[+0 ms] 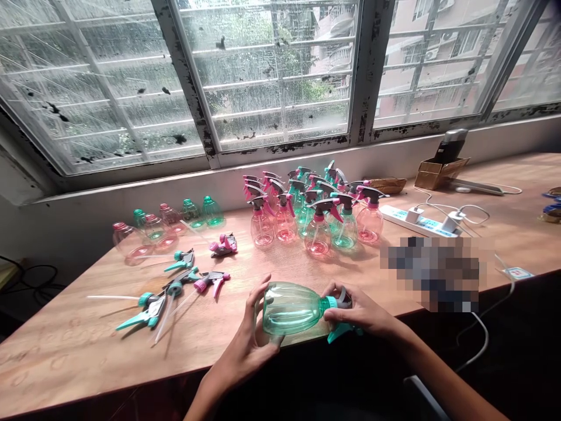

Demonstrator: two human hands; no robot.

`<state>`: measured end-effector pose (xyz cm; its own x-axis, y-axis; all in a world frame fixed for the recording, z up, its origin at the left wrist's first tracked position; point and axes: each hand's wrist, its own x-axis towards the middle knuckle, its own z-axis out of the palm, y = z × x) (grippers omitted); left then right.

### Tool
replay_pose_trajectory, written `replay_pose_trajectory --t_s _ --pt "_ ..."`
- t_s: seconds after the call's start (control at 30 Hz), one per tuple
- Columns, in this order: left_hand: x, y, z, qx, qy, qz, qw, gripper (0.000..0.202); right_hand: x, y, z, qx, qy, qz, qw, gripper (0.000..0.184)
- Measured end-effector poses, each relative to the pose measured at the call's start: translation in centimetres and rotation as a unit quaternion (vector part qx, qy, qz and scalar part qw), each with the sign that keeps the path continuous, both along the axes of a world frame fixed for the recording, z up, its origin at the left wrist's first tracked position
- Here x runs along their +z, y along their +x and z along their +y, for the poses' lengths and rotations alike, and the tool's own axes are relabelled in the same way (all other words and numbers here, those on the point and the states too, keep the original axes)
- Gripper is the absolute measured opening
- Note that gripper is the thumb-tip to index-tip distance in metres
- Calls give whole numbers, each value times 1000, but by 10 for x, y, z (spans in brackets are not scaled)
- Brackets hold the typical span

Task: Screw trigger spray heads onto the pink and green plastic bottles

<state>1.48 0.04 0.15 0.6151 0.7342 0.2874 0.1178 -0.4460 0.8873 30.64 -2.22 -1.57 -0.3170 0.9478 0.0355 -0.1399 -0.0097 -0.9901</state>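
A clear green spray bottle [291, 308] lies sideways in the air over the table's front edge, its base toward the left. My left hand [258, 333] cups that base with the fingers behind and the thumb below. At the neck, my right hand [350, 310] is closed around the teal collar and grey spray head [344, 298]; the teal trigger [339, 333] hangs below the fingers. Loose spray heads with white tubes lie to the left, among them a teal one [149, 310] and a pink one [213, 282].
Topless pink and green bottles [213, 211] stand at the back left. Several bottles with spray heads [318, 235] are grouped at the back middle. On the right are a white power strip [418, 222] with cables, a cardboard box [440, 172] and a blurred-out patch.
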Motion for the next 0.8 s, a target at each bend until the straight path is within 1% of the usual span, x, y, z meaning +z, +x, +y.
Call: replay_pose_trajectory --t_s 0.07,0.13,0.23,0.3,0.47,0.63,0.8 --pt "1 1 0 -11 -13 -7 1000 76 -1 0 -1 5 -1 6 1000 36" --pt "3 2 -1 -6 -16 -1 1000 77 -2 1 -1 4 -1 8 1000 36" --pt "6 2 -3 12 -11 23 1000 86 -3 1 -1 2 -4 8 1000 38" --pt "8 1 -3 11 -10 37 999 90 -3 0 -1 0 -5 7 1000 39" --pt "11 1 -2 -9 -31 28 999 83 -1 -1 -1 -14 -5 -4 1000 40" --pt "7 1 -1 15 13 24 1000 77 2 -1 -2 -14 -7 -11 1000 42" --pt "4 0 -3 -1 -15 16 1000 77 1 -1 -2 -14 -5 -5 1000 41"
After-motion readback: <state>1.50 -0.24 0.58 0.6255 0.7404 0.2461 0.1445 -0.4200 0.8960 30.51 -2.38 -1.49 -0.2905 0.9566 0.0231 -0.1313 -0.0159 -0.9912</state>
